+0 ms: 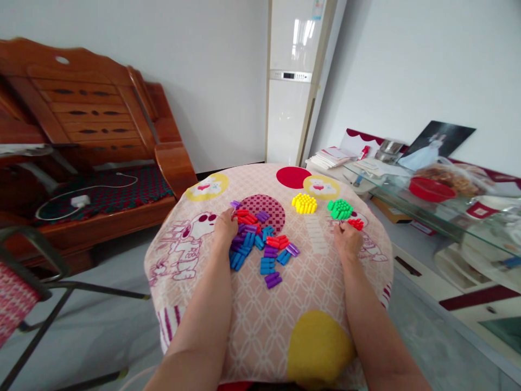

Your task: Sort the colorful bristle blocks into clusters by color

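My left hand (225, 229) reaches the left edge of a mixed pile, its fingers curled against red pieces (246, 216); what they pinch is too small to make out. This pile of small bullet-shaped plastic pieces also has blue (267, 266) and purple (273, 279) ones, several lying side by side. On the right, my right hand (348, 241) rests with closed fingertips just in front of a small red group (356, 224); anything in its grip is hidden. Behind that stands a tight green cluster (341, 209). A yellow cluster (304, 203) stands to its left, pieces upright.
A patterned cloth (260, 326) covers the round table. To the right is a glass-topped cabinet (423, 217) with papers, a red bowl (432, 188) and a photo. A wooden bench (89, 108) stands left, a metal-framed chair (44, 282) nearer, and a tall white appliance (288, 119) behind.
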### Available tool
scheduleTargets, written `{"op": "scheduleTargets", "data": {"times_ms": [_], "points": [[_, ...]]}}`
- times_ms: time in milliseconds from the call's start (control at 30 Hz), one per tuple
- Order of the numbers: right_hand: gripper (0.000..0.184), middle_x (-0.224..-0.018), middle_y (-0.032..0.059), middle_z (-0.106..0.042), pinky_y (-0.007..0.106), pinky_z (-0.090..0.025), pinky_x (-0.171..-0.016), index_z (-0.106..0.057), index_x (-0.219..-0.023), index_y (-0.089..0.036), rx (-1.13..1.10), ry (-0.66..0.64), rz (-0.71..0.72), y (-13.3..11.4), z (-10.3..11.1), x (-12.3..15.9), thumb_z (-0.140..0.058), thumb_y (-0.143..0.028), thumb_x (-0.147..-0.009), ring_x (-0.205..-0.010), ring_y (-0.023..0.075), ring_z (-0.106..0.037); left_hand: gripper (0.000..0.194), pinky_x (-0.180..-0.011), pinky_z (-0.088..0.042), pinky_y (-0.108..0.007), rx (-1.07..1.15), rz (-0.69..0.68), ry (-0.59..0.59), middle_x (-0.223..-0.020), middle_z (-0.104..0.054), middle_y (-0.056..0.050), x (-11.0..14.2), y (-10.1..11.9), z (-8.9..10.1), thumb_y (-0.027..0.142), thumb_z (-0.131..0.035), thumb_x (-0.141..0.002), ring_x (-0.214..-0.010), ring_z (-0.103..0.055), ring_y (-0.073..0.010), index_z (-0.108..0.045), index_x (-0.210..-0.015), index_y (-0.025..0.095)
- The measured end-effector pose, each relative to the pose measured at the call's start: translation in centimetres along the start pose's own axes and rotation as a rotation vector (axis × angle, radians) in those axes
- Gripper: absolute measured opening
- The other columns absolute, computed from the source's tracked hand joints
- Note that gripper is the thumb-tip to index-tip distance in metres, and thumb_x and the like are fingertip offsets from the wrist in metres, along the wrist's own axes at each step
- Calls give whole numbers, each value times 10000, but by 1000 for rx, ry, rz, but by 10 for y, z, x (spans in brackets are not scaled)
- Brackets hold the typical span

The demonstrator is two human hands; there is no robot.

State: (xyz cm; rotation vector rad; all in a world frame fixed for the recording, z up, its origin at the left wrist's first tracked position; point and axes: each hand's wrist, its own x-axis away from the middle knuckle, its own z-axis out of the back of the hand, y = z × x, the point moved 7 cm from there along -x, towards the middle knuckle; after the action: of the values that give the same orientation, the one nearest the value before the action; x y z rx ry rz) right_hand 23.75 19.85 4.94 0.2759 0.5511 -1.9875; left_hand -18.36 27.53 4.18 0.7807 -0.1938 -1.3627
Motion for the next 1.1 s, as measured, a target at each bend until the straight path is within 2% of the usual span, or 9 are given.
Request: {"op": "scheduleTargets", "data": {"times_ms": [167,267,367,533,633,733,867,967,1100], "points": [[340,-730,87,-660,298,-328,-629,-699,-750,-170,-42,6,12,-1,0,1,-510,-399,-917,-661,199,-508,388,-952,-504,-462,-89,-23,-53,-1116,-719,-203,3,6,-1,205,-600,-775,-1073,-665,-361,-712,-1134,109],[332,-708,73,-645,293,-336,-640,-664,-695,-178,-124,22,46,-6,2,3,-524,-392,-907,-655,185,-498,316,-885,-538,-409,32,12,-5,-993,-749,-149,7,6,12,186,-610,-751,-959,-702,-310,-746,-1031,132],[319,-650,48,-619,278,-346,-639,-622,-637,-187,-270,-8,122,-19,3,6,-537,-372,-883,-633,164,-488,246,-821,-558,-359,266,-19,42,-901,-763,-84,13,17,21,215,-614,-763,-853,-714,-245,-750,-960,158],[297,-567,9,-576,256,-380,-613,-636,-636,-189,-615,-161,307,-57,4,19,-540,-379,-843,-578,145,-501,233,-737,-575,-306,657,-153,-97,-896,-767,-63,33,61,4,281,-637,-779,-797,-714,-198,-725,-953,154],[303,-556,-8,-577,248,-395,-559,-700,-734,-180,-836,-315,366,-76,0,31,-552,-420,-842,-540,140,-513,223,-726,-581,-311,727,-250,-212,-897,-761,-73,51,92,-11,290,-641,-793,-795,-711,-197,-713,-954,153],[328,-552,-23,-591,234,-372,-465,-743,-873,-169,-995,-518,338,-89,-7,42,-600,-461,-825,-461,123,-493,197,-711,-580,-308,701,-336,-278,-896,-752,-71,66,116,-19,260,-628,-805,-788,-703,-192,-706,-958,163],[339,-549,-36,-597,212,-342,-408,-752,-913,-164,-1094,-660,320,-96,-8,49,-625,-463,-815,-405,95,-474,149,-693,-558,-280,610,-432,-297,-869,-735,-51,80,132,-23,217,-621,-809,-778,-690,-176,-702,-928,176],[328,-545,-35,-600,199,-351,-410,-748,-855,-151,-1127,-706,305,-97,-8,50,-638,-455,-799,-411,86,-486,126,-684,-548,-270,582,-472,-311,-852,-729,-44,83,136,-26,222,-622,-824,-758,-680,-169,-699,-915,182],[350,-553,-30,-614,197,-357,-408,-746,-891,-133,-1183,-734,246,-96,-9,51,-661,-449,-767,-410,86,-494,130,-704,-556,-277,594,-471,-335,-868,-733,-52,85,138,-30,232,-624,-832,-790,-688,-180,-697,-927,181]]}}
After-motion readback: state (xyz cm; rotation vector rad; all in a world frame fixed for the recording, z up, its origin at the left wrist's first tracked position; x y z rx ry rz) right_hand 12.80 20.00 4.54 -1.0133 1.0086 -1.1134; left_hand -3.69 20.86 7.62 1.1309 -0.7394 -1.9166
